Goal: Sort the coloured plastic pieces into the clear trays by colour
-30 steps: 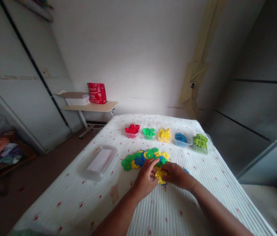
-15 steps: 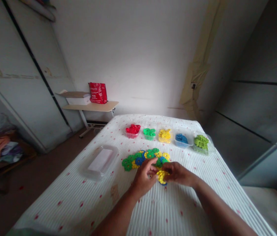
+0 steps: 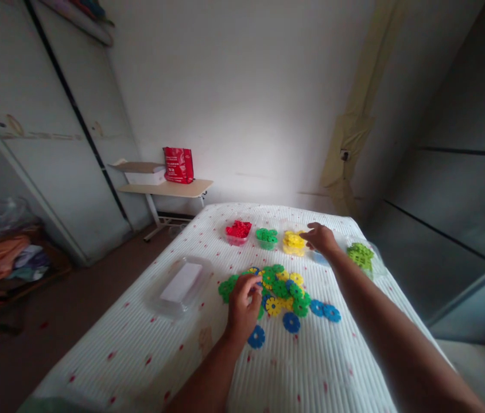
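Note:
My right hand [image 3: 321, 237] reaches over the far row of tubs, at the right side of the tub of yellow discs [image 3: 294, 242]. Its fingers are apart and nothing shows in them. My left hand [image 3: 242, 307] hovers by the near pile, fingers loosely curled and thumb apart, with no piece visible in its grasp. The pile holds notched plastic discs: green ones [image 3: 280, 288], yellow ones [image 3: 272, 306] and blue ones [image 3: 291, 322]. Another blue disc [image 3: 256, 336] lies just right of my left wrist. Under my right forearm, the tub of blue discs [image 3: 320, 258] is mostly hidden.
Tubs of red pieces [image 3: 238, 230], green discs [image 3: 267, 237] and light green pieces [image 3: 360, 257] share the far row. A clear plastic container with a white paper [image 3: 182, 282] lies at left. Behind stands a side table [image 3: 173, 188] with a red bag [image 3: 178, 166].
My right hand has moved from the near pile up to the yellow tub. The yellow discs it held are out of it. Blue discs now show at the pile's front and right.

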`<state>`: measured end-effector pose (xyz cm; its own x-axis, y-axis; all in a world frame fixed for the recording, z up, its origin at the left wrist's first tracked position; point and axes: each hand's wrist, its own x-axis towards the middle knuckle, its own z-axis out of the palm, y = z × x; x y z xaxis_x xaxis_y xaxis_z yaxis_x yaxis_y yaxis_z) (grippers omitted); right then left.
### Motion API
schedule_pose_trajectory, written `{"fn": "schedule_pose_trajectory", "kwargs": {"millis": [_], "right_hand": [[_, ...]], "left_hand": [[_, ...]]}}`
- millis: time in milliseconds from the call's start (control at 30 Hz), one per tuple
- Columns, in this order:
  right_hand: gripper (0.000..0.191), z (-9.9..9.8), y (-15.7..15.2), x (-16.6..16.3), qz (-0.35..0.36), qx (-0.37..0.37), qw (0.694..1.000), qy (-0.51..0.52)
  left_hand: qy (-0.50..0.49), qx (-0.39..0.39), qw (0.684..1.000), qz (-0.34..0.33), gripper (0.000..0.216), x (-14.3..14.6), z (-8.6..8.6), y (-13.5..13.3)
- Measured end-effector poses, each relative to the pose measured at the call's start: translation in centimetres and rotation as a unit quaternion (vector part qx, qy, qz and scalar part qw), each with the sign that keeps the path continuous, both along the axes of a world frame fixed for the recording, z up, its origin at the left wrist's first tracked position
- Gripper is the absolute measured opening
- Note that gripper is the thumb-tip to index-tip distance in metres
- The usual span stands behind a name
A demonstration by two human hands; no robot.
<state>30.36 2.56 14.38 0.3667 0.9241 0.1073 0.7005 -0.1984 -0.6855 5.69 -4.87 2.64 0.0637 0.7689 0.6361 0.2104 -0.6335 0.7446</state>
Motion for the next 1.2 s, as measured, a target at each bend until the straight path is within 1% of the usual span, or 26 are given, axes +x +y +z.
{"fn": "schedule_pose_trajectory", "kwargs": {"millis": [100, 133, 233, 333, 433, 533, 600, 667, 767, 833, 933, 1000, 1133, 1200], "right_hand": [[0.019, -1.3, -1.9, 0.4, 0.025, 0.033, 0.998, -0.051], [0.016, -1.9, -2.9, 0.7, 0.038, 0.049, 0.995, -0.074], [0.02, -4.1, -5.9, 2.0, 0.077, 0.079, 0.989, -0.103], [0.023, -6.5, -8.6, 3.7, 0.103, 0.063, 0.99, -0.075], [0.022, -8.6, -10.6, 5.5, 0.113, 0.009, 0.993, -0.013], [0.027, -9.8, -11.7, 6.7, 0.097, -0.033, 0.992, 0.075], [0.03, -9.7, -12.0, 6.9, 0.108, -0.048, 0.987, 0.111], [0.032, -9.2, -12.4, 6.8, 0.148, -0.071, 0.98, 0.109], [0.039, -8.3, -13.1, 6.3, 0.209, -0.092, 0.972, 0.045], [0.044, -7.9, -13.7, 5.7, 0.233, -0.093, 0.968, -0.028], [0.038, -7.6, -14.4, 4.5, 0.231, -0.111, 0.955, -0.151], [0.032, -7.4, -14.5, 3.8, 0.215, -0.125, 0.949, -0.195], [0.018, -6.7, -14.2, 3.4, 0.203, -0.135, 0.951, -0.192], [0.018, -6.5, -14.0, 3.4, 0.198, -0.125, 0.958, -0.167]], "left_hand": [[0.017, 0.024, 0.999, 0.036, 0.027, -0.2, 0.2, 0.1], [0.025, 0.03, 0.998, 0.048, 0.027, -0.4, 0.4, 0.1], [0.054, 0.041, 0.994, 0.08, 0.023, -1.1, 0.8, 0.3], [0.085, 0.034, 0.987, 0.133, 0.021, -2.4, 1.1, 1.0], [0.113, -0.001, 0.974, 0.196, 0.022, -4.0, 0.8, 2.2], [0.133, -0.045, 0.966, 0.218, 0.023, -5.0, 0.0, 3.4], [0.135, -0.08, 0.965, 0.21, 0.023, -5.2, -0.5, 3.9], [0.127, -0.118, 0.964, 0.199, 0.022, -5.1, -1.0, 4.2], [0.114, -0.156, 0.963, 0.19, 0.023, -5.0, -1.5, 4.3], [0.113, -0.165, 0.962, 0.186, 0.024, -5.0, -1.6, 4.3], [0.121, -0.166, 0.961, 0.183, 0.025, -4.9, -1.5, 4.3], [0.126, -0.165, 0.961, 0.184, 0.025, -4.8, -1.4, 4.2], [0.134, -0.173, 0.958, 0.184, 0.023, -4.8, -1.3, 4.2], [0.136, -0.173, 0.958, 0.183, 0.023, -4.8, -1.3, 4.2]]}}
